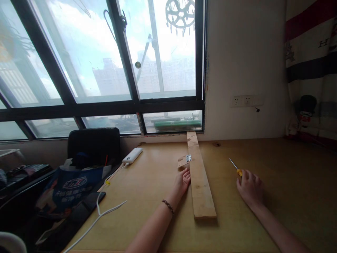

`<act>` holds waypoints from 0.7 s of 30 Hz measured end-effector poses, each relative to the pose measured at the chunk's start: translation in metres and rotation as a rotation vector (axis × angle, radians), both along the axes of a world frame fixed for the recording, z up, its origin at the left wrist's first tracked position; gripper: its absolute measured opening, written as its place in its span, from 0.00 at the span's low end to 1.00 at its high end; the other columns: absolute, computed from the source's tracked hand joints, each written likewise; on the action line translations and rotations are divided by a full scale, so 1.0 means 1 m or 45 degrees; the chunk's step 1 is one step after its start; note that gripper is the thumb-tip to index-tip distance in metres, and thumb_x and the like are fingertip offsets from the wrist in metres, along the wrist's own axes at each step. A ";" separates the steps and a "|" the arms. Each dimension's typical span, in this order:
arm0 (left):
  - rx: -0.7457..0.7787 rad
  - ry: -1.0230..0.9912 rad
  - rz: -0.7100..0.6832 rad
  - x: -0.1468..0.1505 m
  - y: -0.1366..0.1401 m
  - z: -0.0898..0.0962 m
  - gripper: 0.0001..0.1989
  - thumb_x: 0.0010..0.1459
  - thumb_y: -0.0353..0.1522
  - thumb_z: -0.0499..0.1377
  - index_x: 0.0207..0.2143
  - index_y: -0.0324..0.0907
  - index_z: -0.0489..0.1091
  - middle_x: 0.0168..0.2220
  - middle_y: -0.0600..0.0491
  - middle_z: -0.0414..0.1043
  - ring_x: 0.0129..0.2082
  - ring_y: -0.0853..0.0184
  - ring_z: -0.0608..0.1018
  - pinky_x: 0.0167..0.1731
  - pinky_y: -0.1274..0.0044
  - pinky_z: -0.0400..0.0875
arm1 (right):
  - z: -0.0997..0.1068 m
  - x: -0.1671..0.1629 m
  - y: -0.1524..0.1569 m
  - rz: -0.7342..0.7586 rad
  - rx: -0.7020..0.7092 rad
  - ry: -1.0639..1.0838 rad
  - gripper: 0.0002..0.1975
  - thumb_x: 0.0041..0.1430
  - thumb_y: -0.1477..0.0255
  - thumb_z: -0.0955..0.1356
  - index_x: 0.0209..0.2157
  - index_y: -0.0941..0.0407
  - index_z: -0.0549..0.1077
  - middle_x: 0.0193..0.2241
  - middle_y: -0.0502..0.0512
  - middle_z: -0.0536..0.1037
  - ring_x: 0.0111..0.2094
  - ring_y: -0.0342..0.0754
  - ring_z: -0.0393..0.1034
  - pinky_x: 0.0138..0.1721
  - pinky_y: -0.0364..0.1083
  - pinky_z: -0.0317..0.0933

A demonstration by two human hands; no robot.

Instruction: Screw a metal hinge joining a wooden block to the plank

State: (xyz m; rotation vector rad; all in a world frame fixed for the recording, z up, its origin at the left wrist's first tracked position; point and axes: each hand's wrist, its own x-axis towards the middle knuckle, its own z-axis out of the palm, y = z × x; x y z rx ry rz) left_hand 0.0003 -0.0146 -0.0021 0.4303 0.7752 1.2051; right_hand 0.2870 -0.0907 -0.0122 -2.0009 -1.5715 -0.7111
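Note:
A long wooden board point(201, 186) runs away from me across the table, its far end by the window. A metal hinge point(189, 158) sits on its left edge, joining it to a small wood block point(182, 162). My left hand point(183, 179) rests beside the board's left edge, just below the block, palm turned up and fingers loosely apart. Whether its fingertips reach under the board is hidden. On the right, my right hand point(250, 186) is closed around the yellow handle of a screwdriver point(239, 172), whose metal shaft points up and left.
A white power bank point(132, 155) with a white cable point(98, 203) lies on the table's left side. A black chair point(93, 144) holds a blue bag point(70, 189) beyond the left edge. Windows, a wall socket point(241, 101) and a striped curtain point(310, 70) stand behind.

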 end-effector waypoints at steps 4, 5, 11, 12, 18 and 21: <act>0.113 -0.209 -0.040 0.001 0.019 -0.003 0.08 0.51 0.30 0.58 0.35 0.37 0.68 0.35 0.47 0.73 0.36 0.66 0.76 0.40 0.75 0.71 | -0.015 0.013 0.006 -0.168 -0.129 0.075 0.19 0.52 0.66 0.62 0.44 0.61 0.67 0.39 0.68 0.71 0.37 0.61 0.65 0.34 0.53 0.57; 0.152 -0.191 -0.038 0.004 0.023 -0.004 0.10 0.51 0.32 0.58 0.37 0.38 0.68 0.35 0.47 0.73 0.38 0.64 0.76 0.42 0.73 0.70 | -0.019 0.017 0.007 -0.175 -0.171 0.110 0.19 0.52 0.66 0.62 0.44 0.61 0.67 0.38 0.68 0.72 0.35 0.60 0.65 0.32 0.53 0.57; 0.148 0.071 -0.124 0.023 0.041 0.001 0.21 0.51 0.47 0.55 0.37 0.39 0.70 0.32 0.45 0.74 0.40 0.56 0.75 0.40 0.65 0.70 | -0.014 0.033 0.012 0.046 -0.162 0.564 0.18 0.52 0.62 0.62 0.40 0.59 0.70 0.31 0.62 0.75 0.32 0.56 0.69 0.31 0.48 0.59; 0.129 0.081 -0.122 0.025 0.042 0.004 0.23 0.50 0.48 0.54 0.37 0.38 0.70 0.31 0.45 0.74 0.39 0.56 0.75 0.40 0.65 0.70 | -0.003 0.031 0.014 0.073 -0.090 0.664 0.19 0.51 0.60 0.63 0.40 0.58 0.71 0.30 0.61 0.75 0.31 0.55 0.69 0.30 0.47 0.59; 0.093 0.013 -0.105 0.024 0.046 0.013 0.24 0.49 0.49 0.54 0.37 0.38 0.70 0.31 0.44 0.74 0.37 0.57 0.76 0.39 0.66 0.70 | 0.116 -0.012 0.058 0.206 0.443 1.038 0.26 0.38 0.54 0.70 0.36 0.60 0.73 0.28 0.58 0.76 0.27 0.49 0.69 0.27 0.44 0.59; 0.077 0.028 -0.102 0.023 0.051 0.009 0.23 0.49 0.48 0.55 0.36 0.38 0.70 0.31 0.44 0.74 0.37 0.57 0.76 0.39 0.66 0.70 | 0.159 -0.046 0.092 0.388 0.552 1.236 0.28 0.39 0.54 0.70 0.35 0.63 0.72 0.25 0.57 0.75 0.24 0.47 0.68 0.24 0.43 0.60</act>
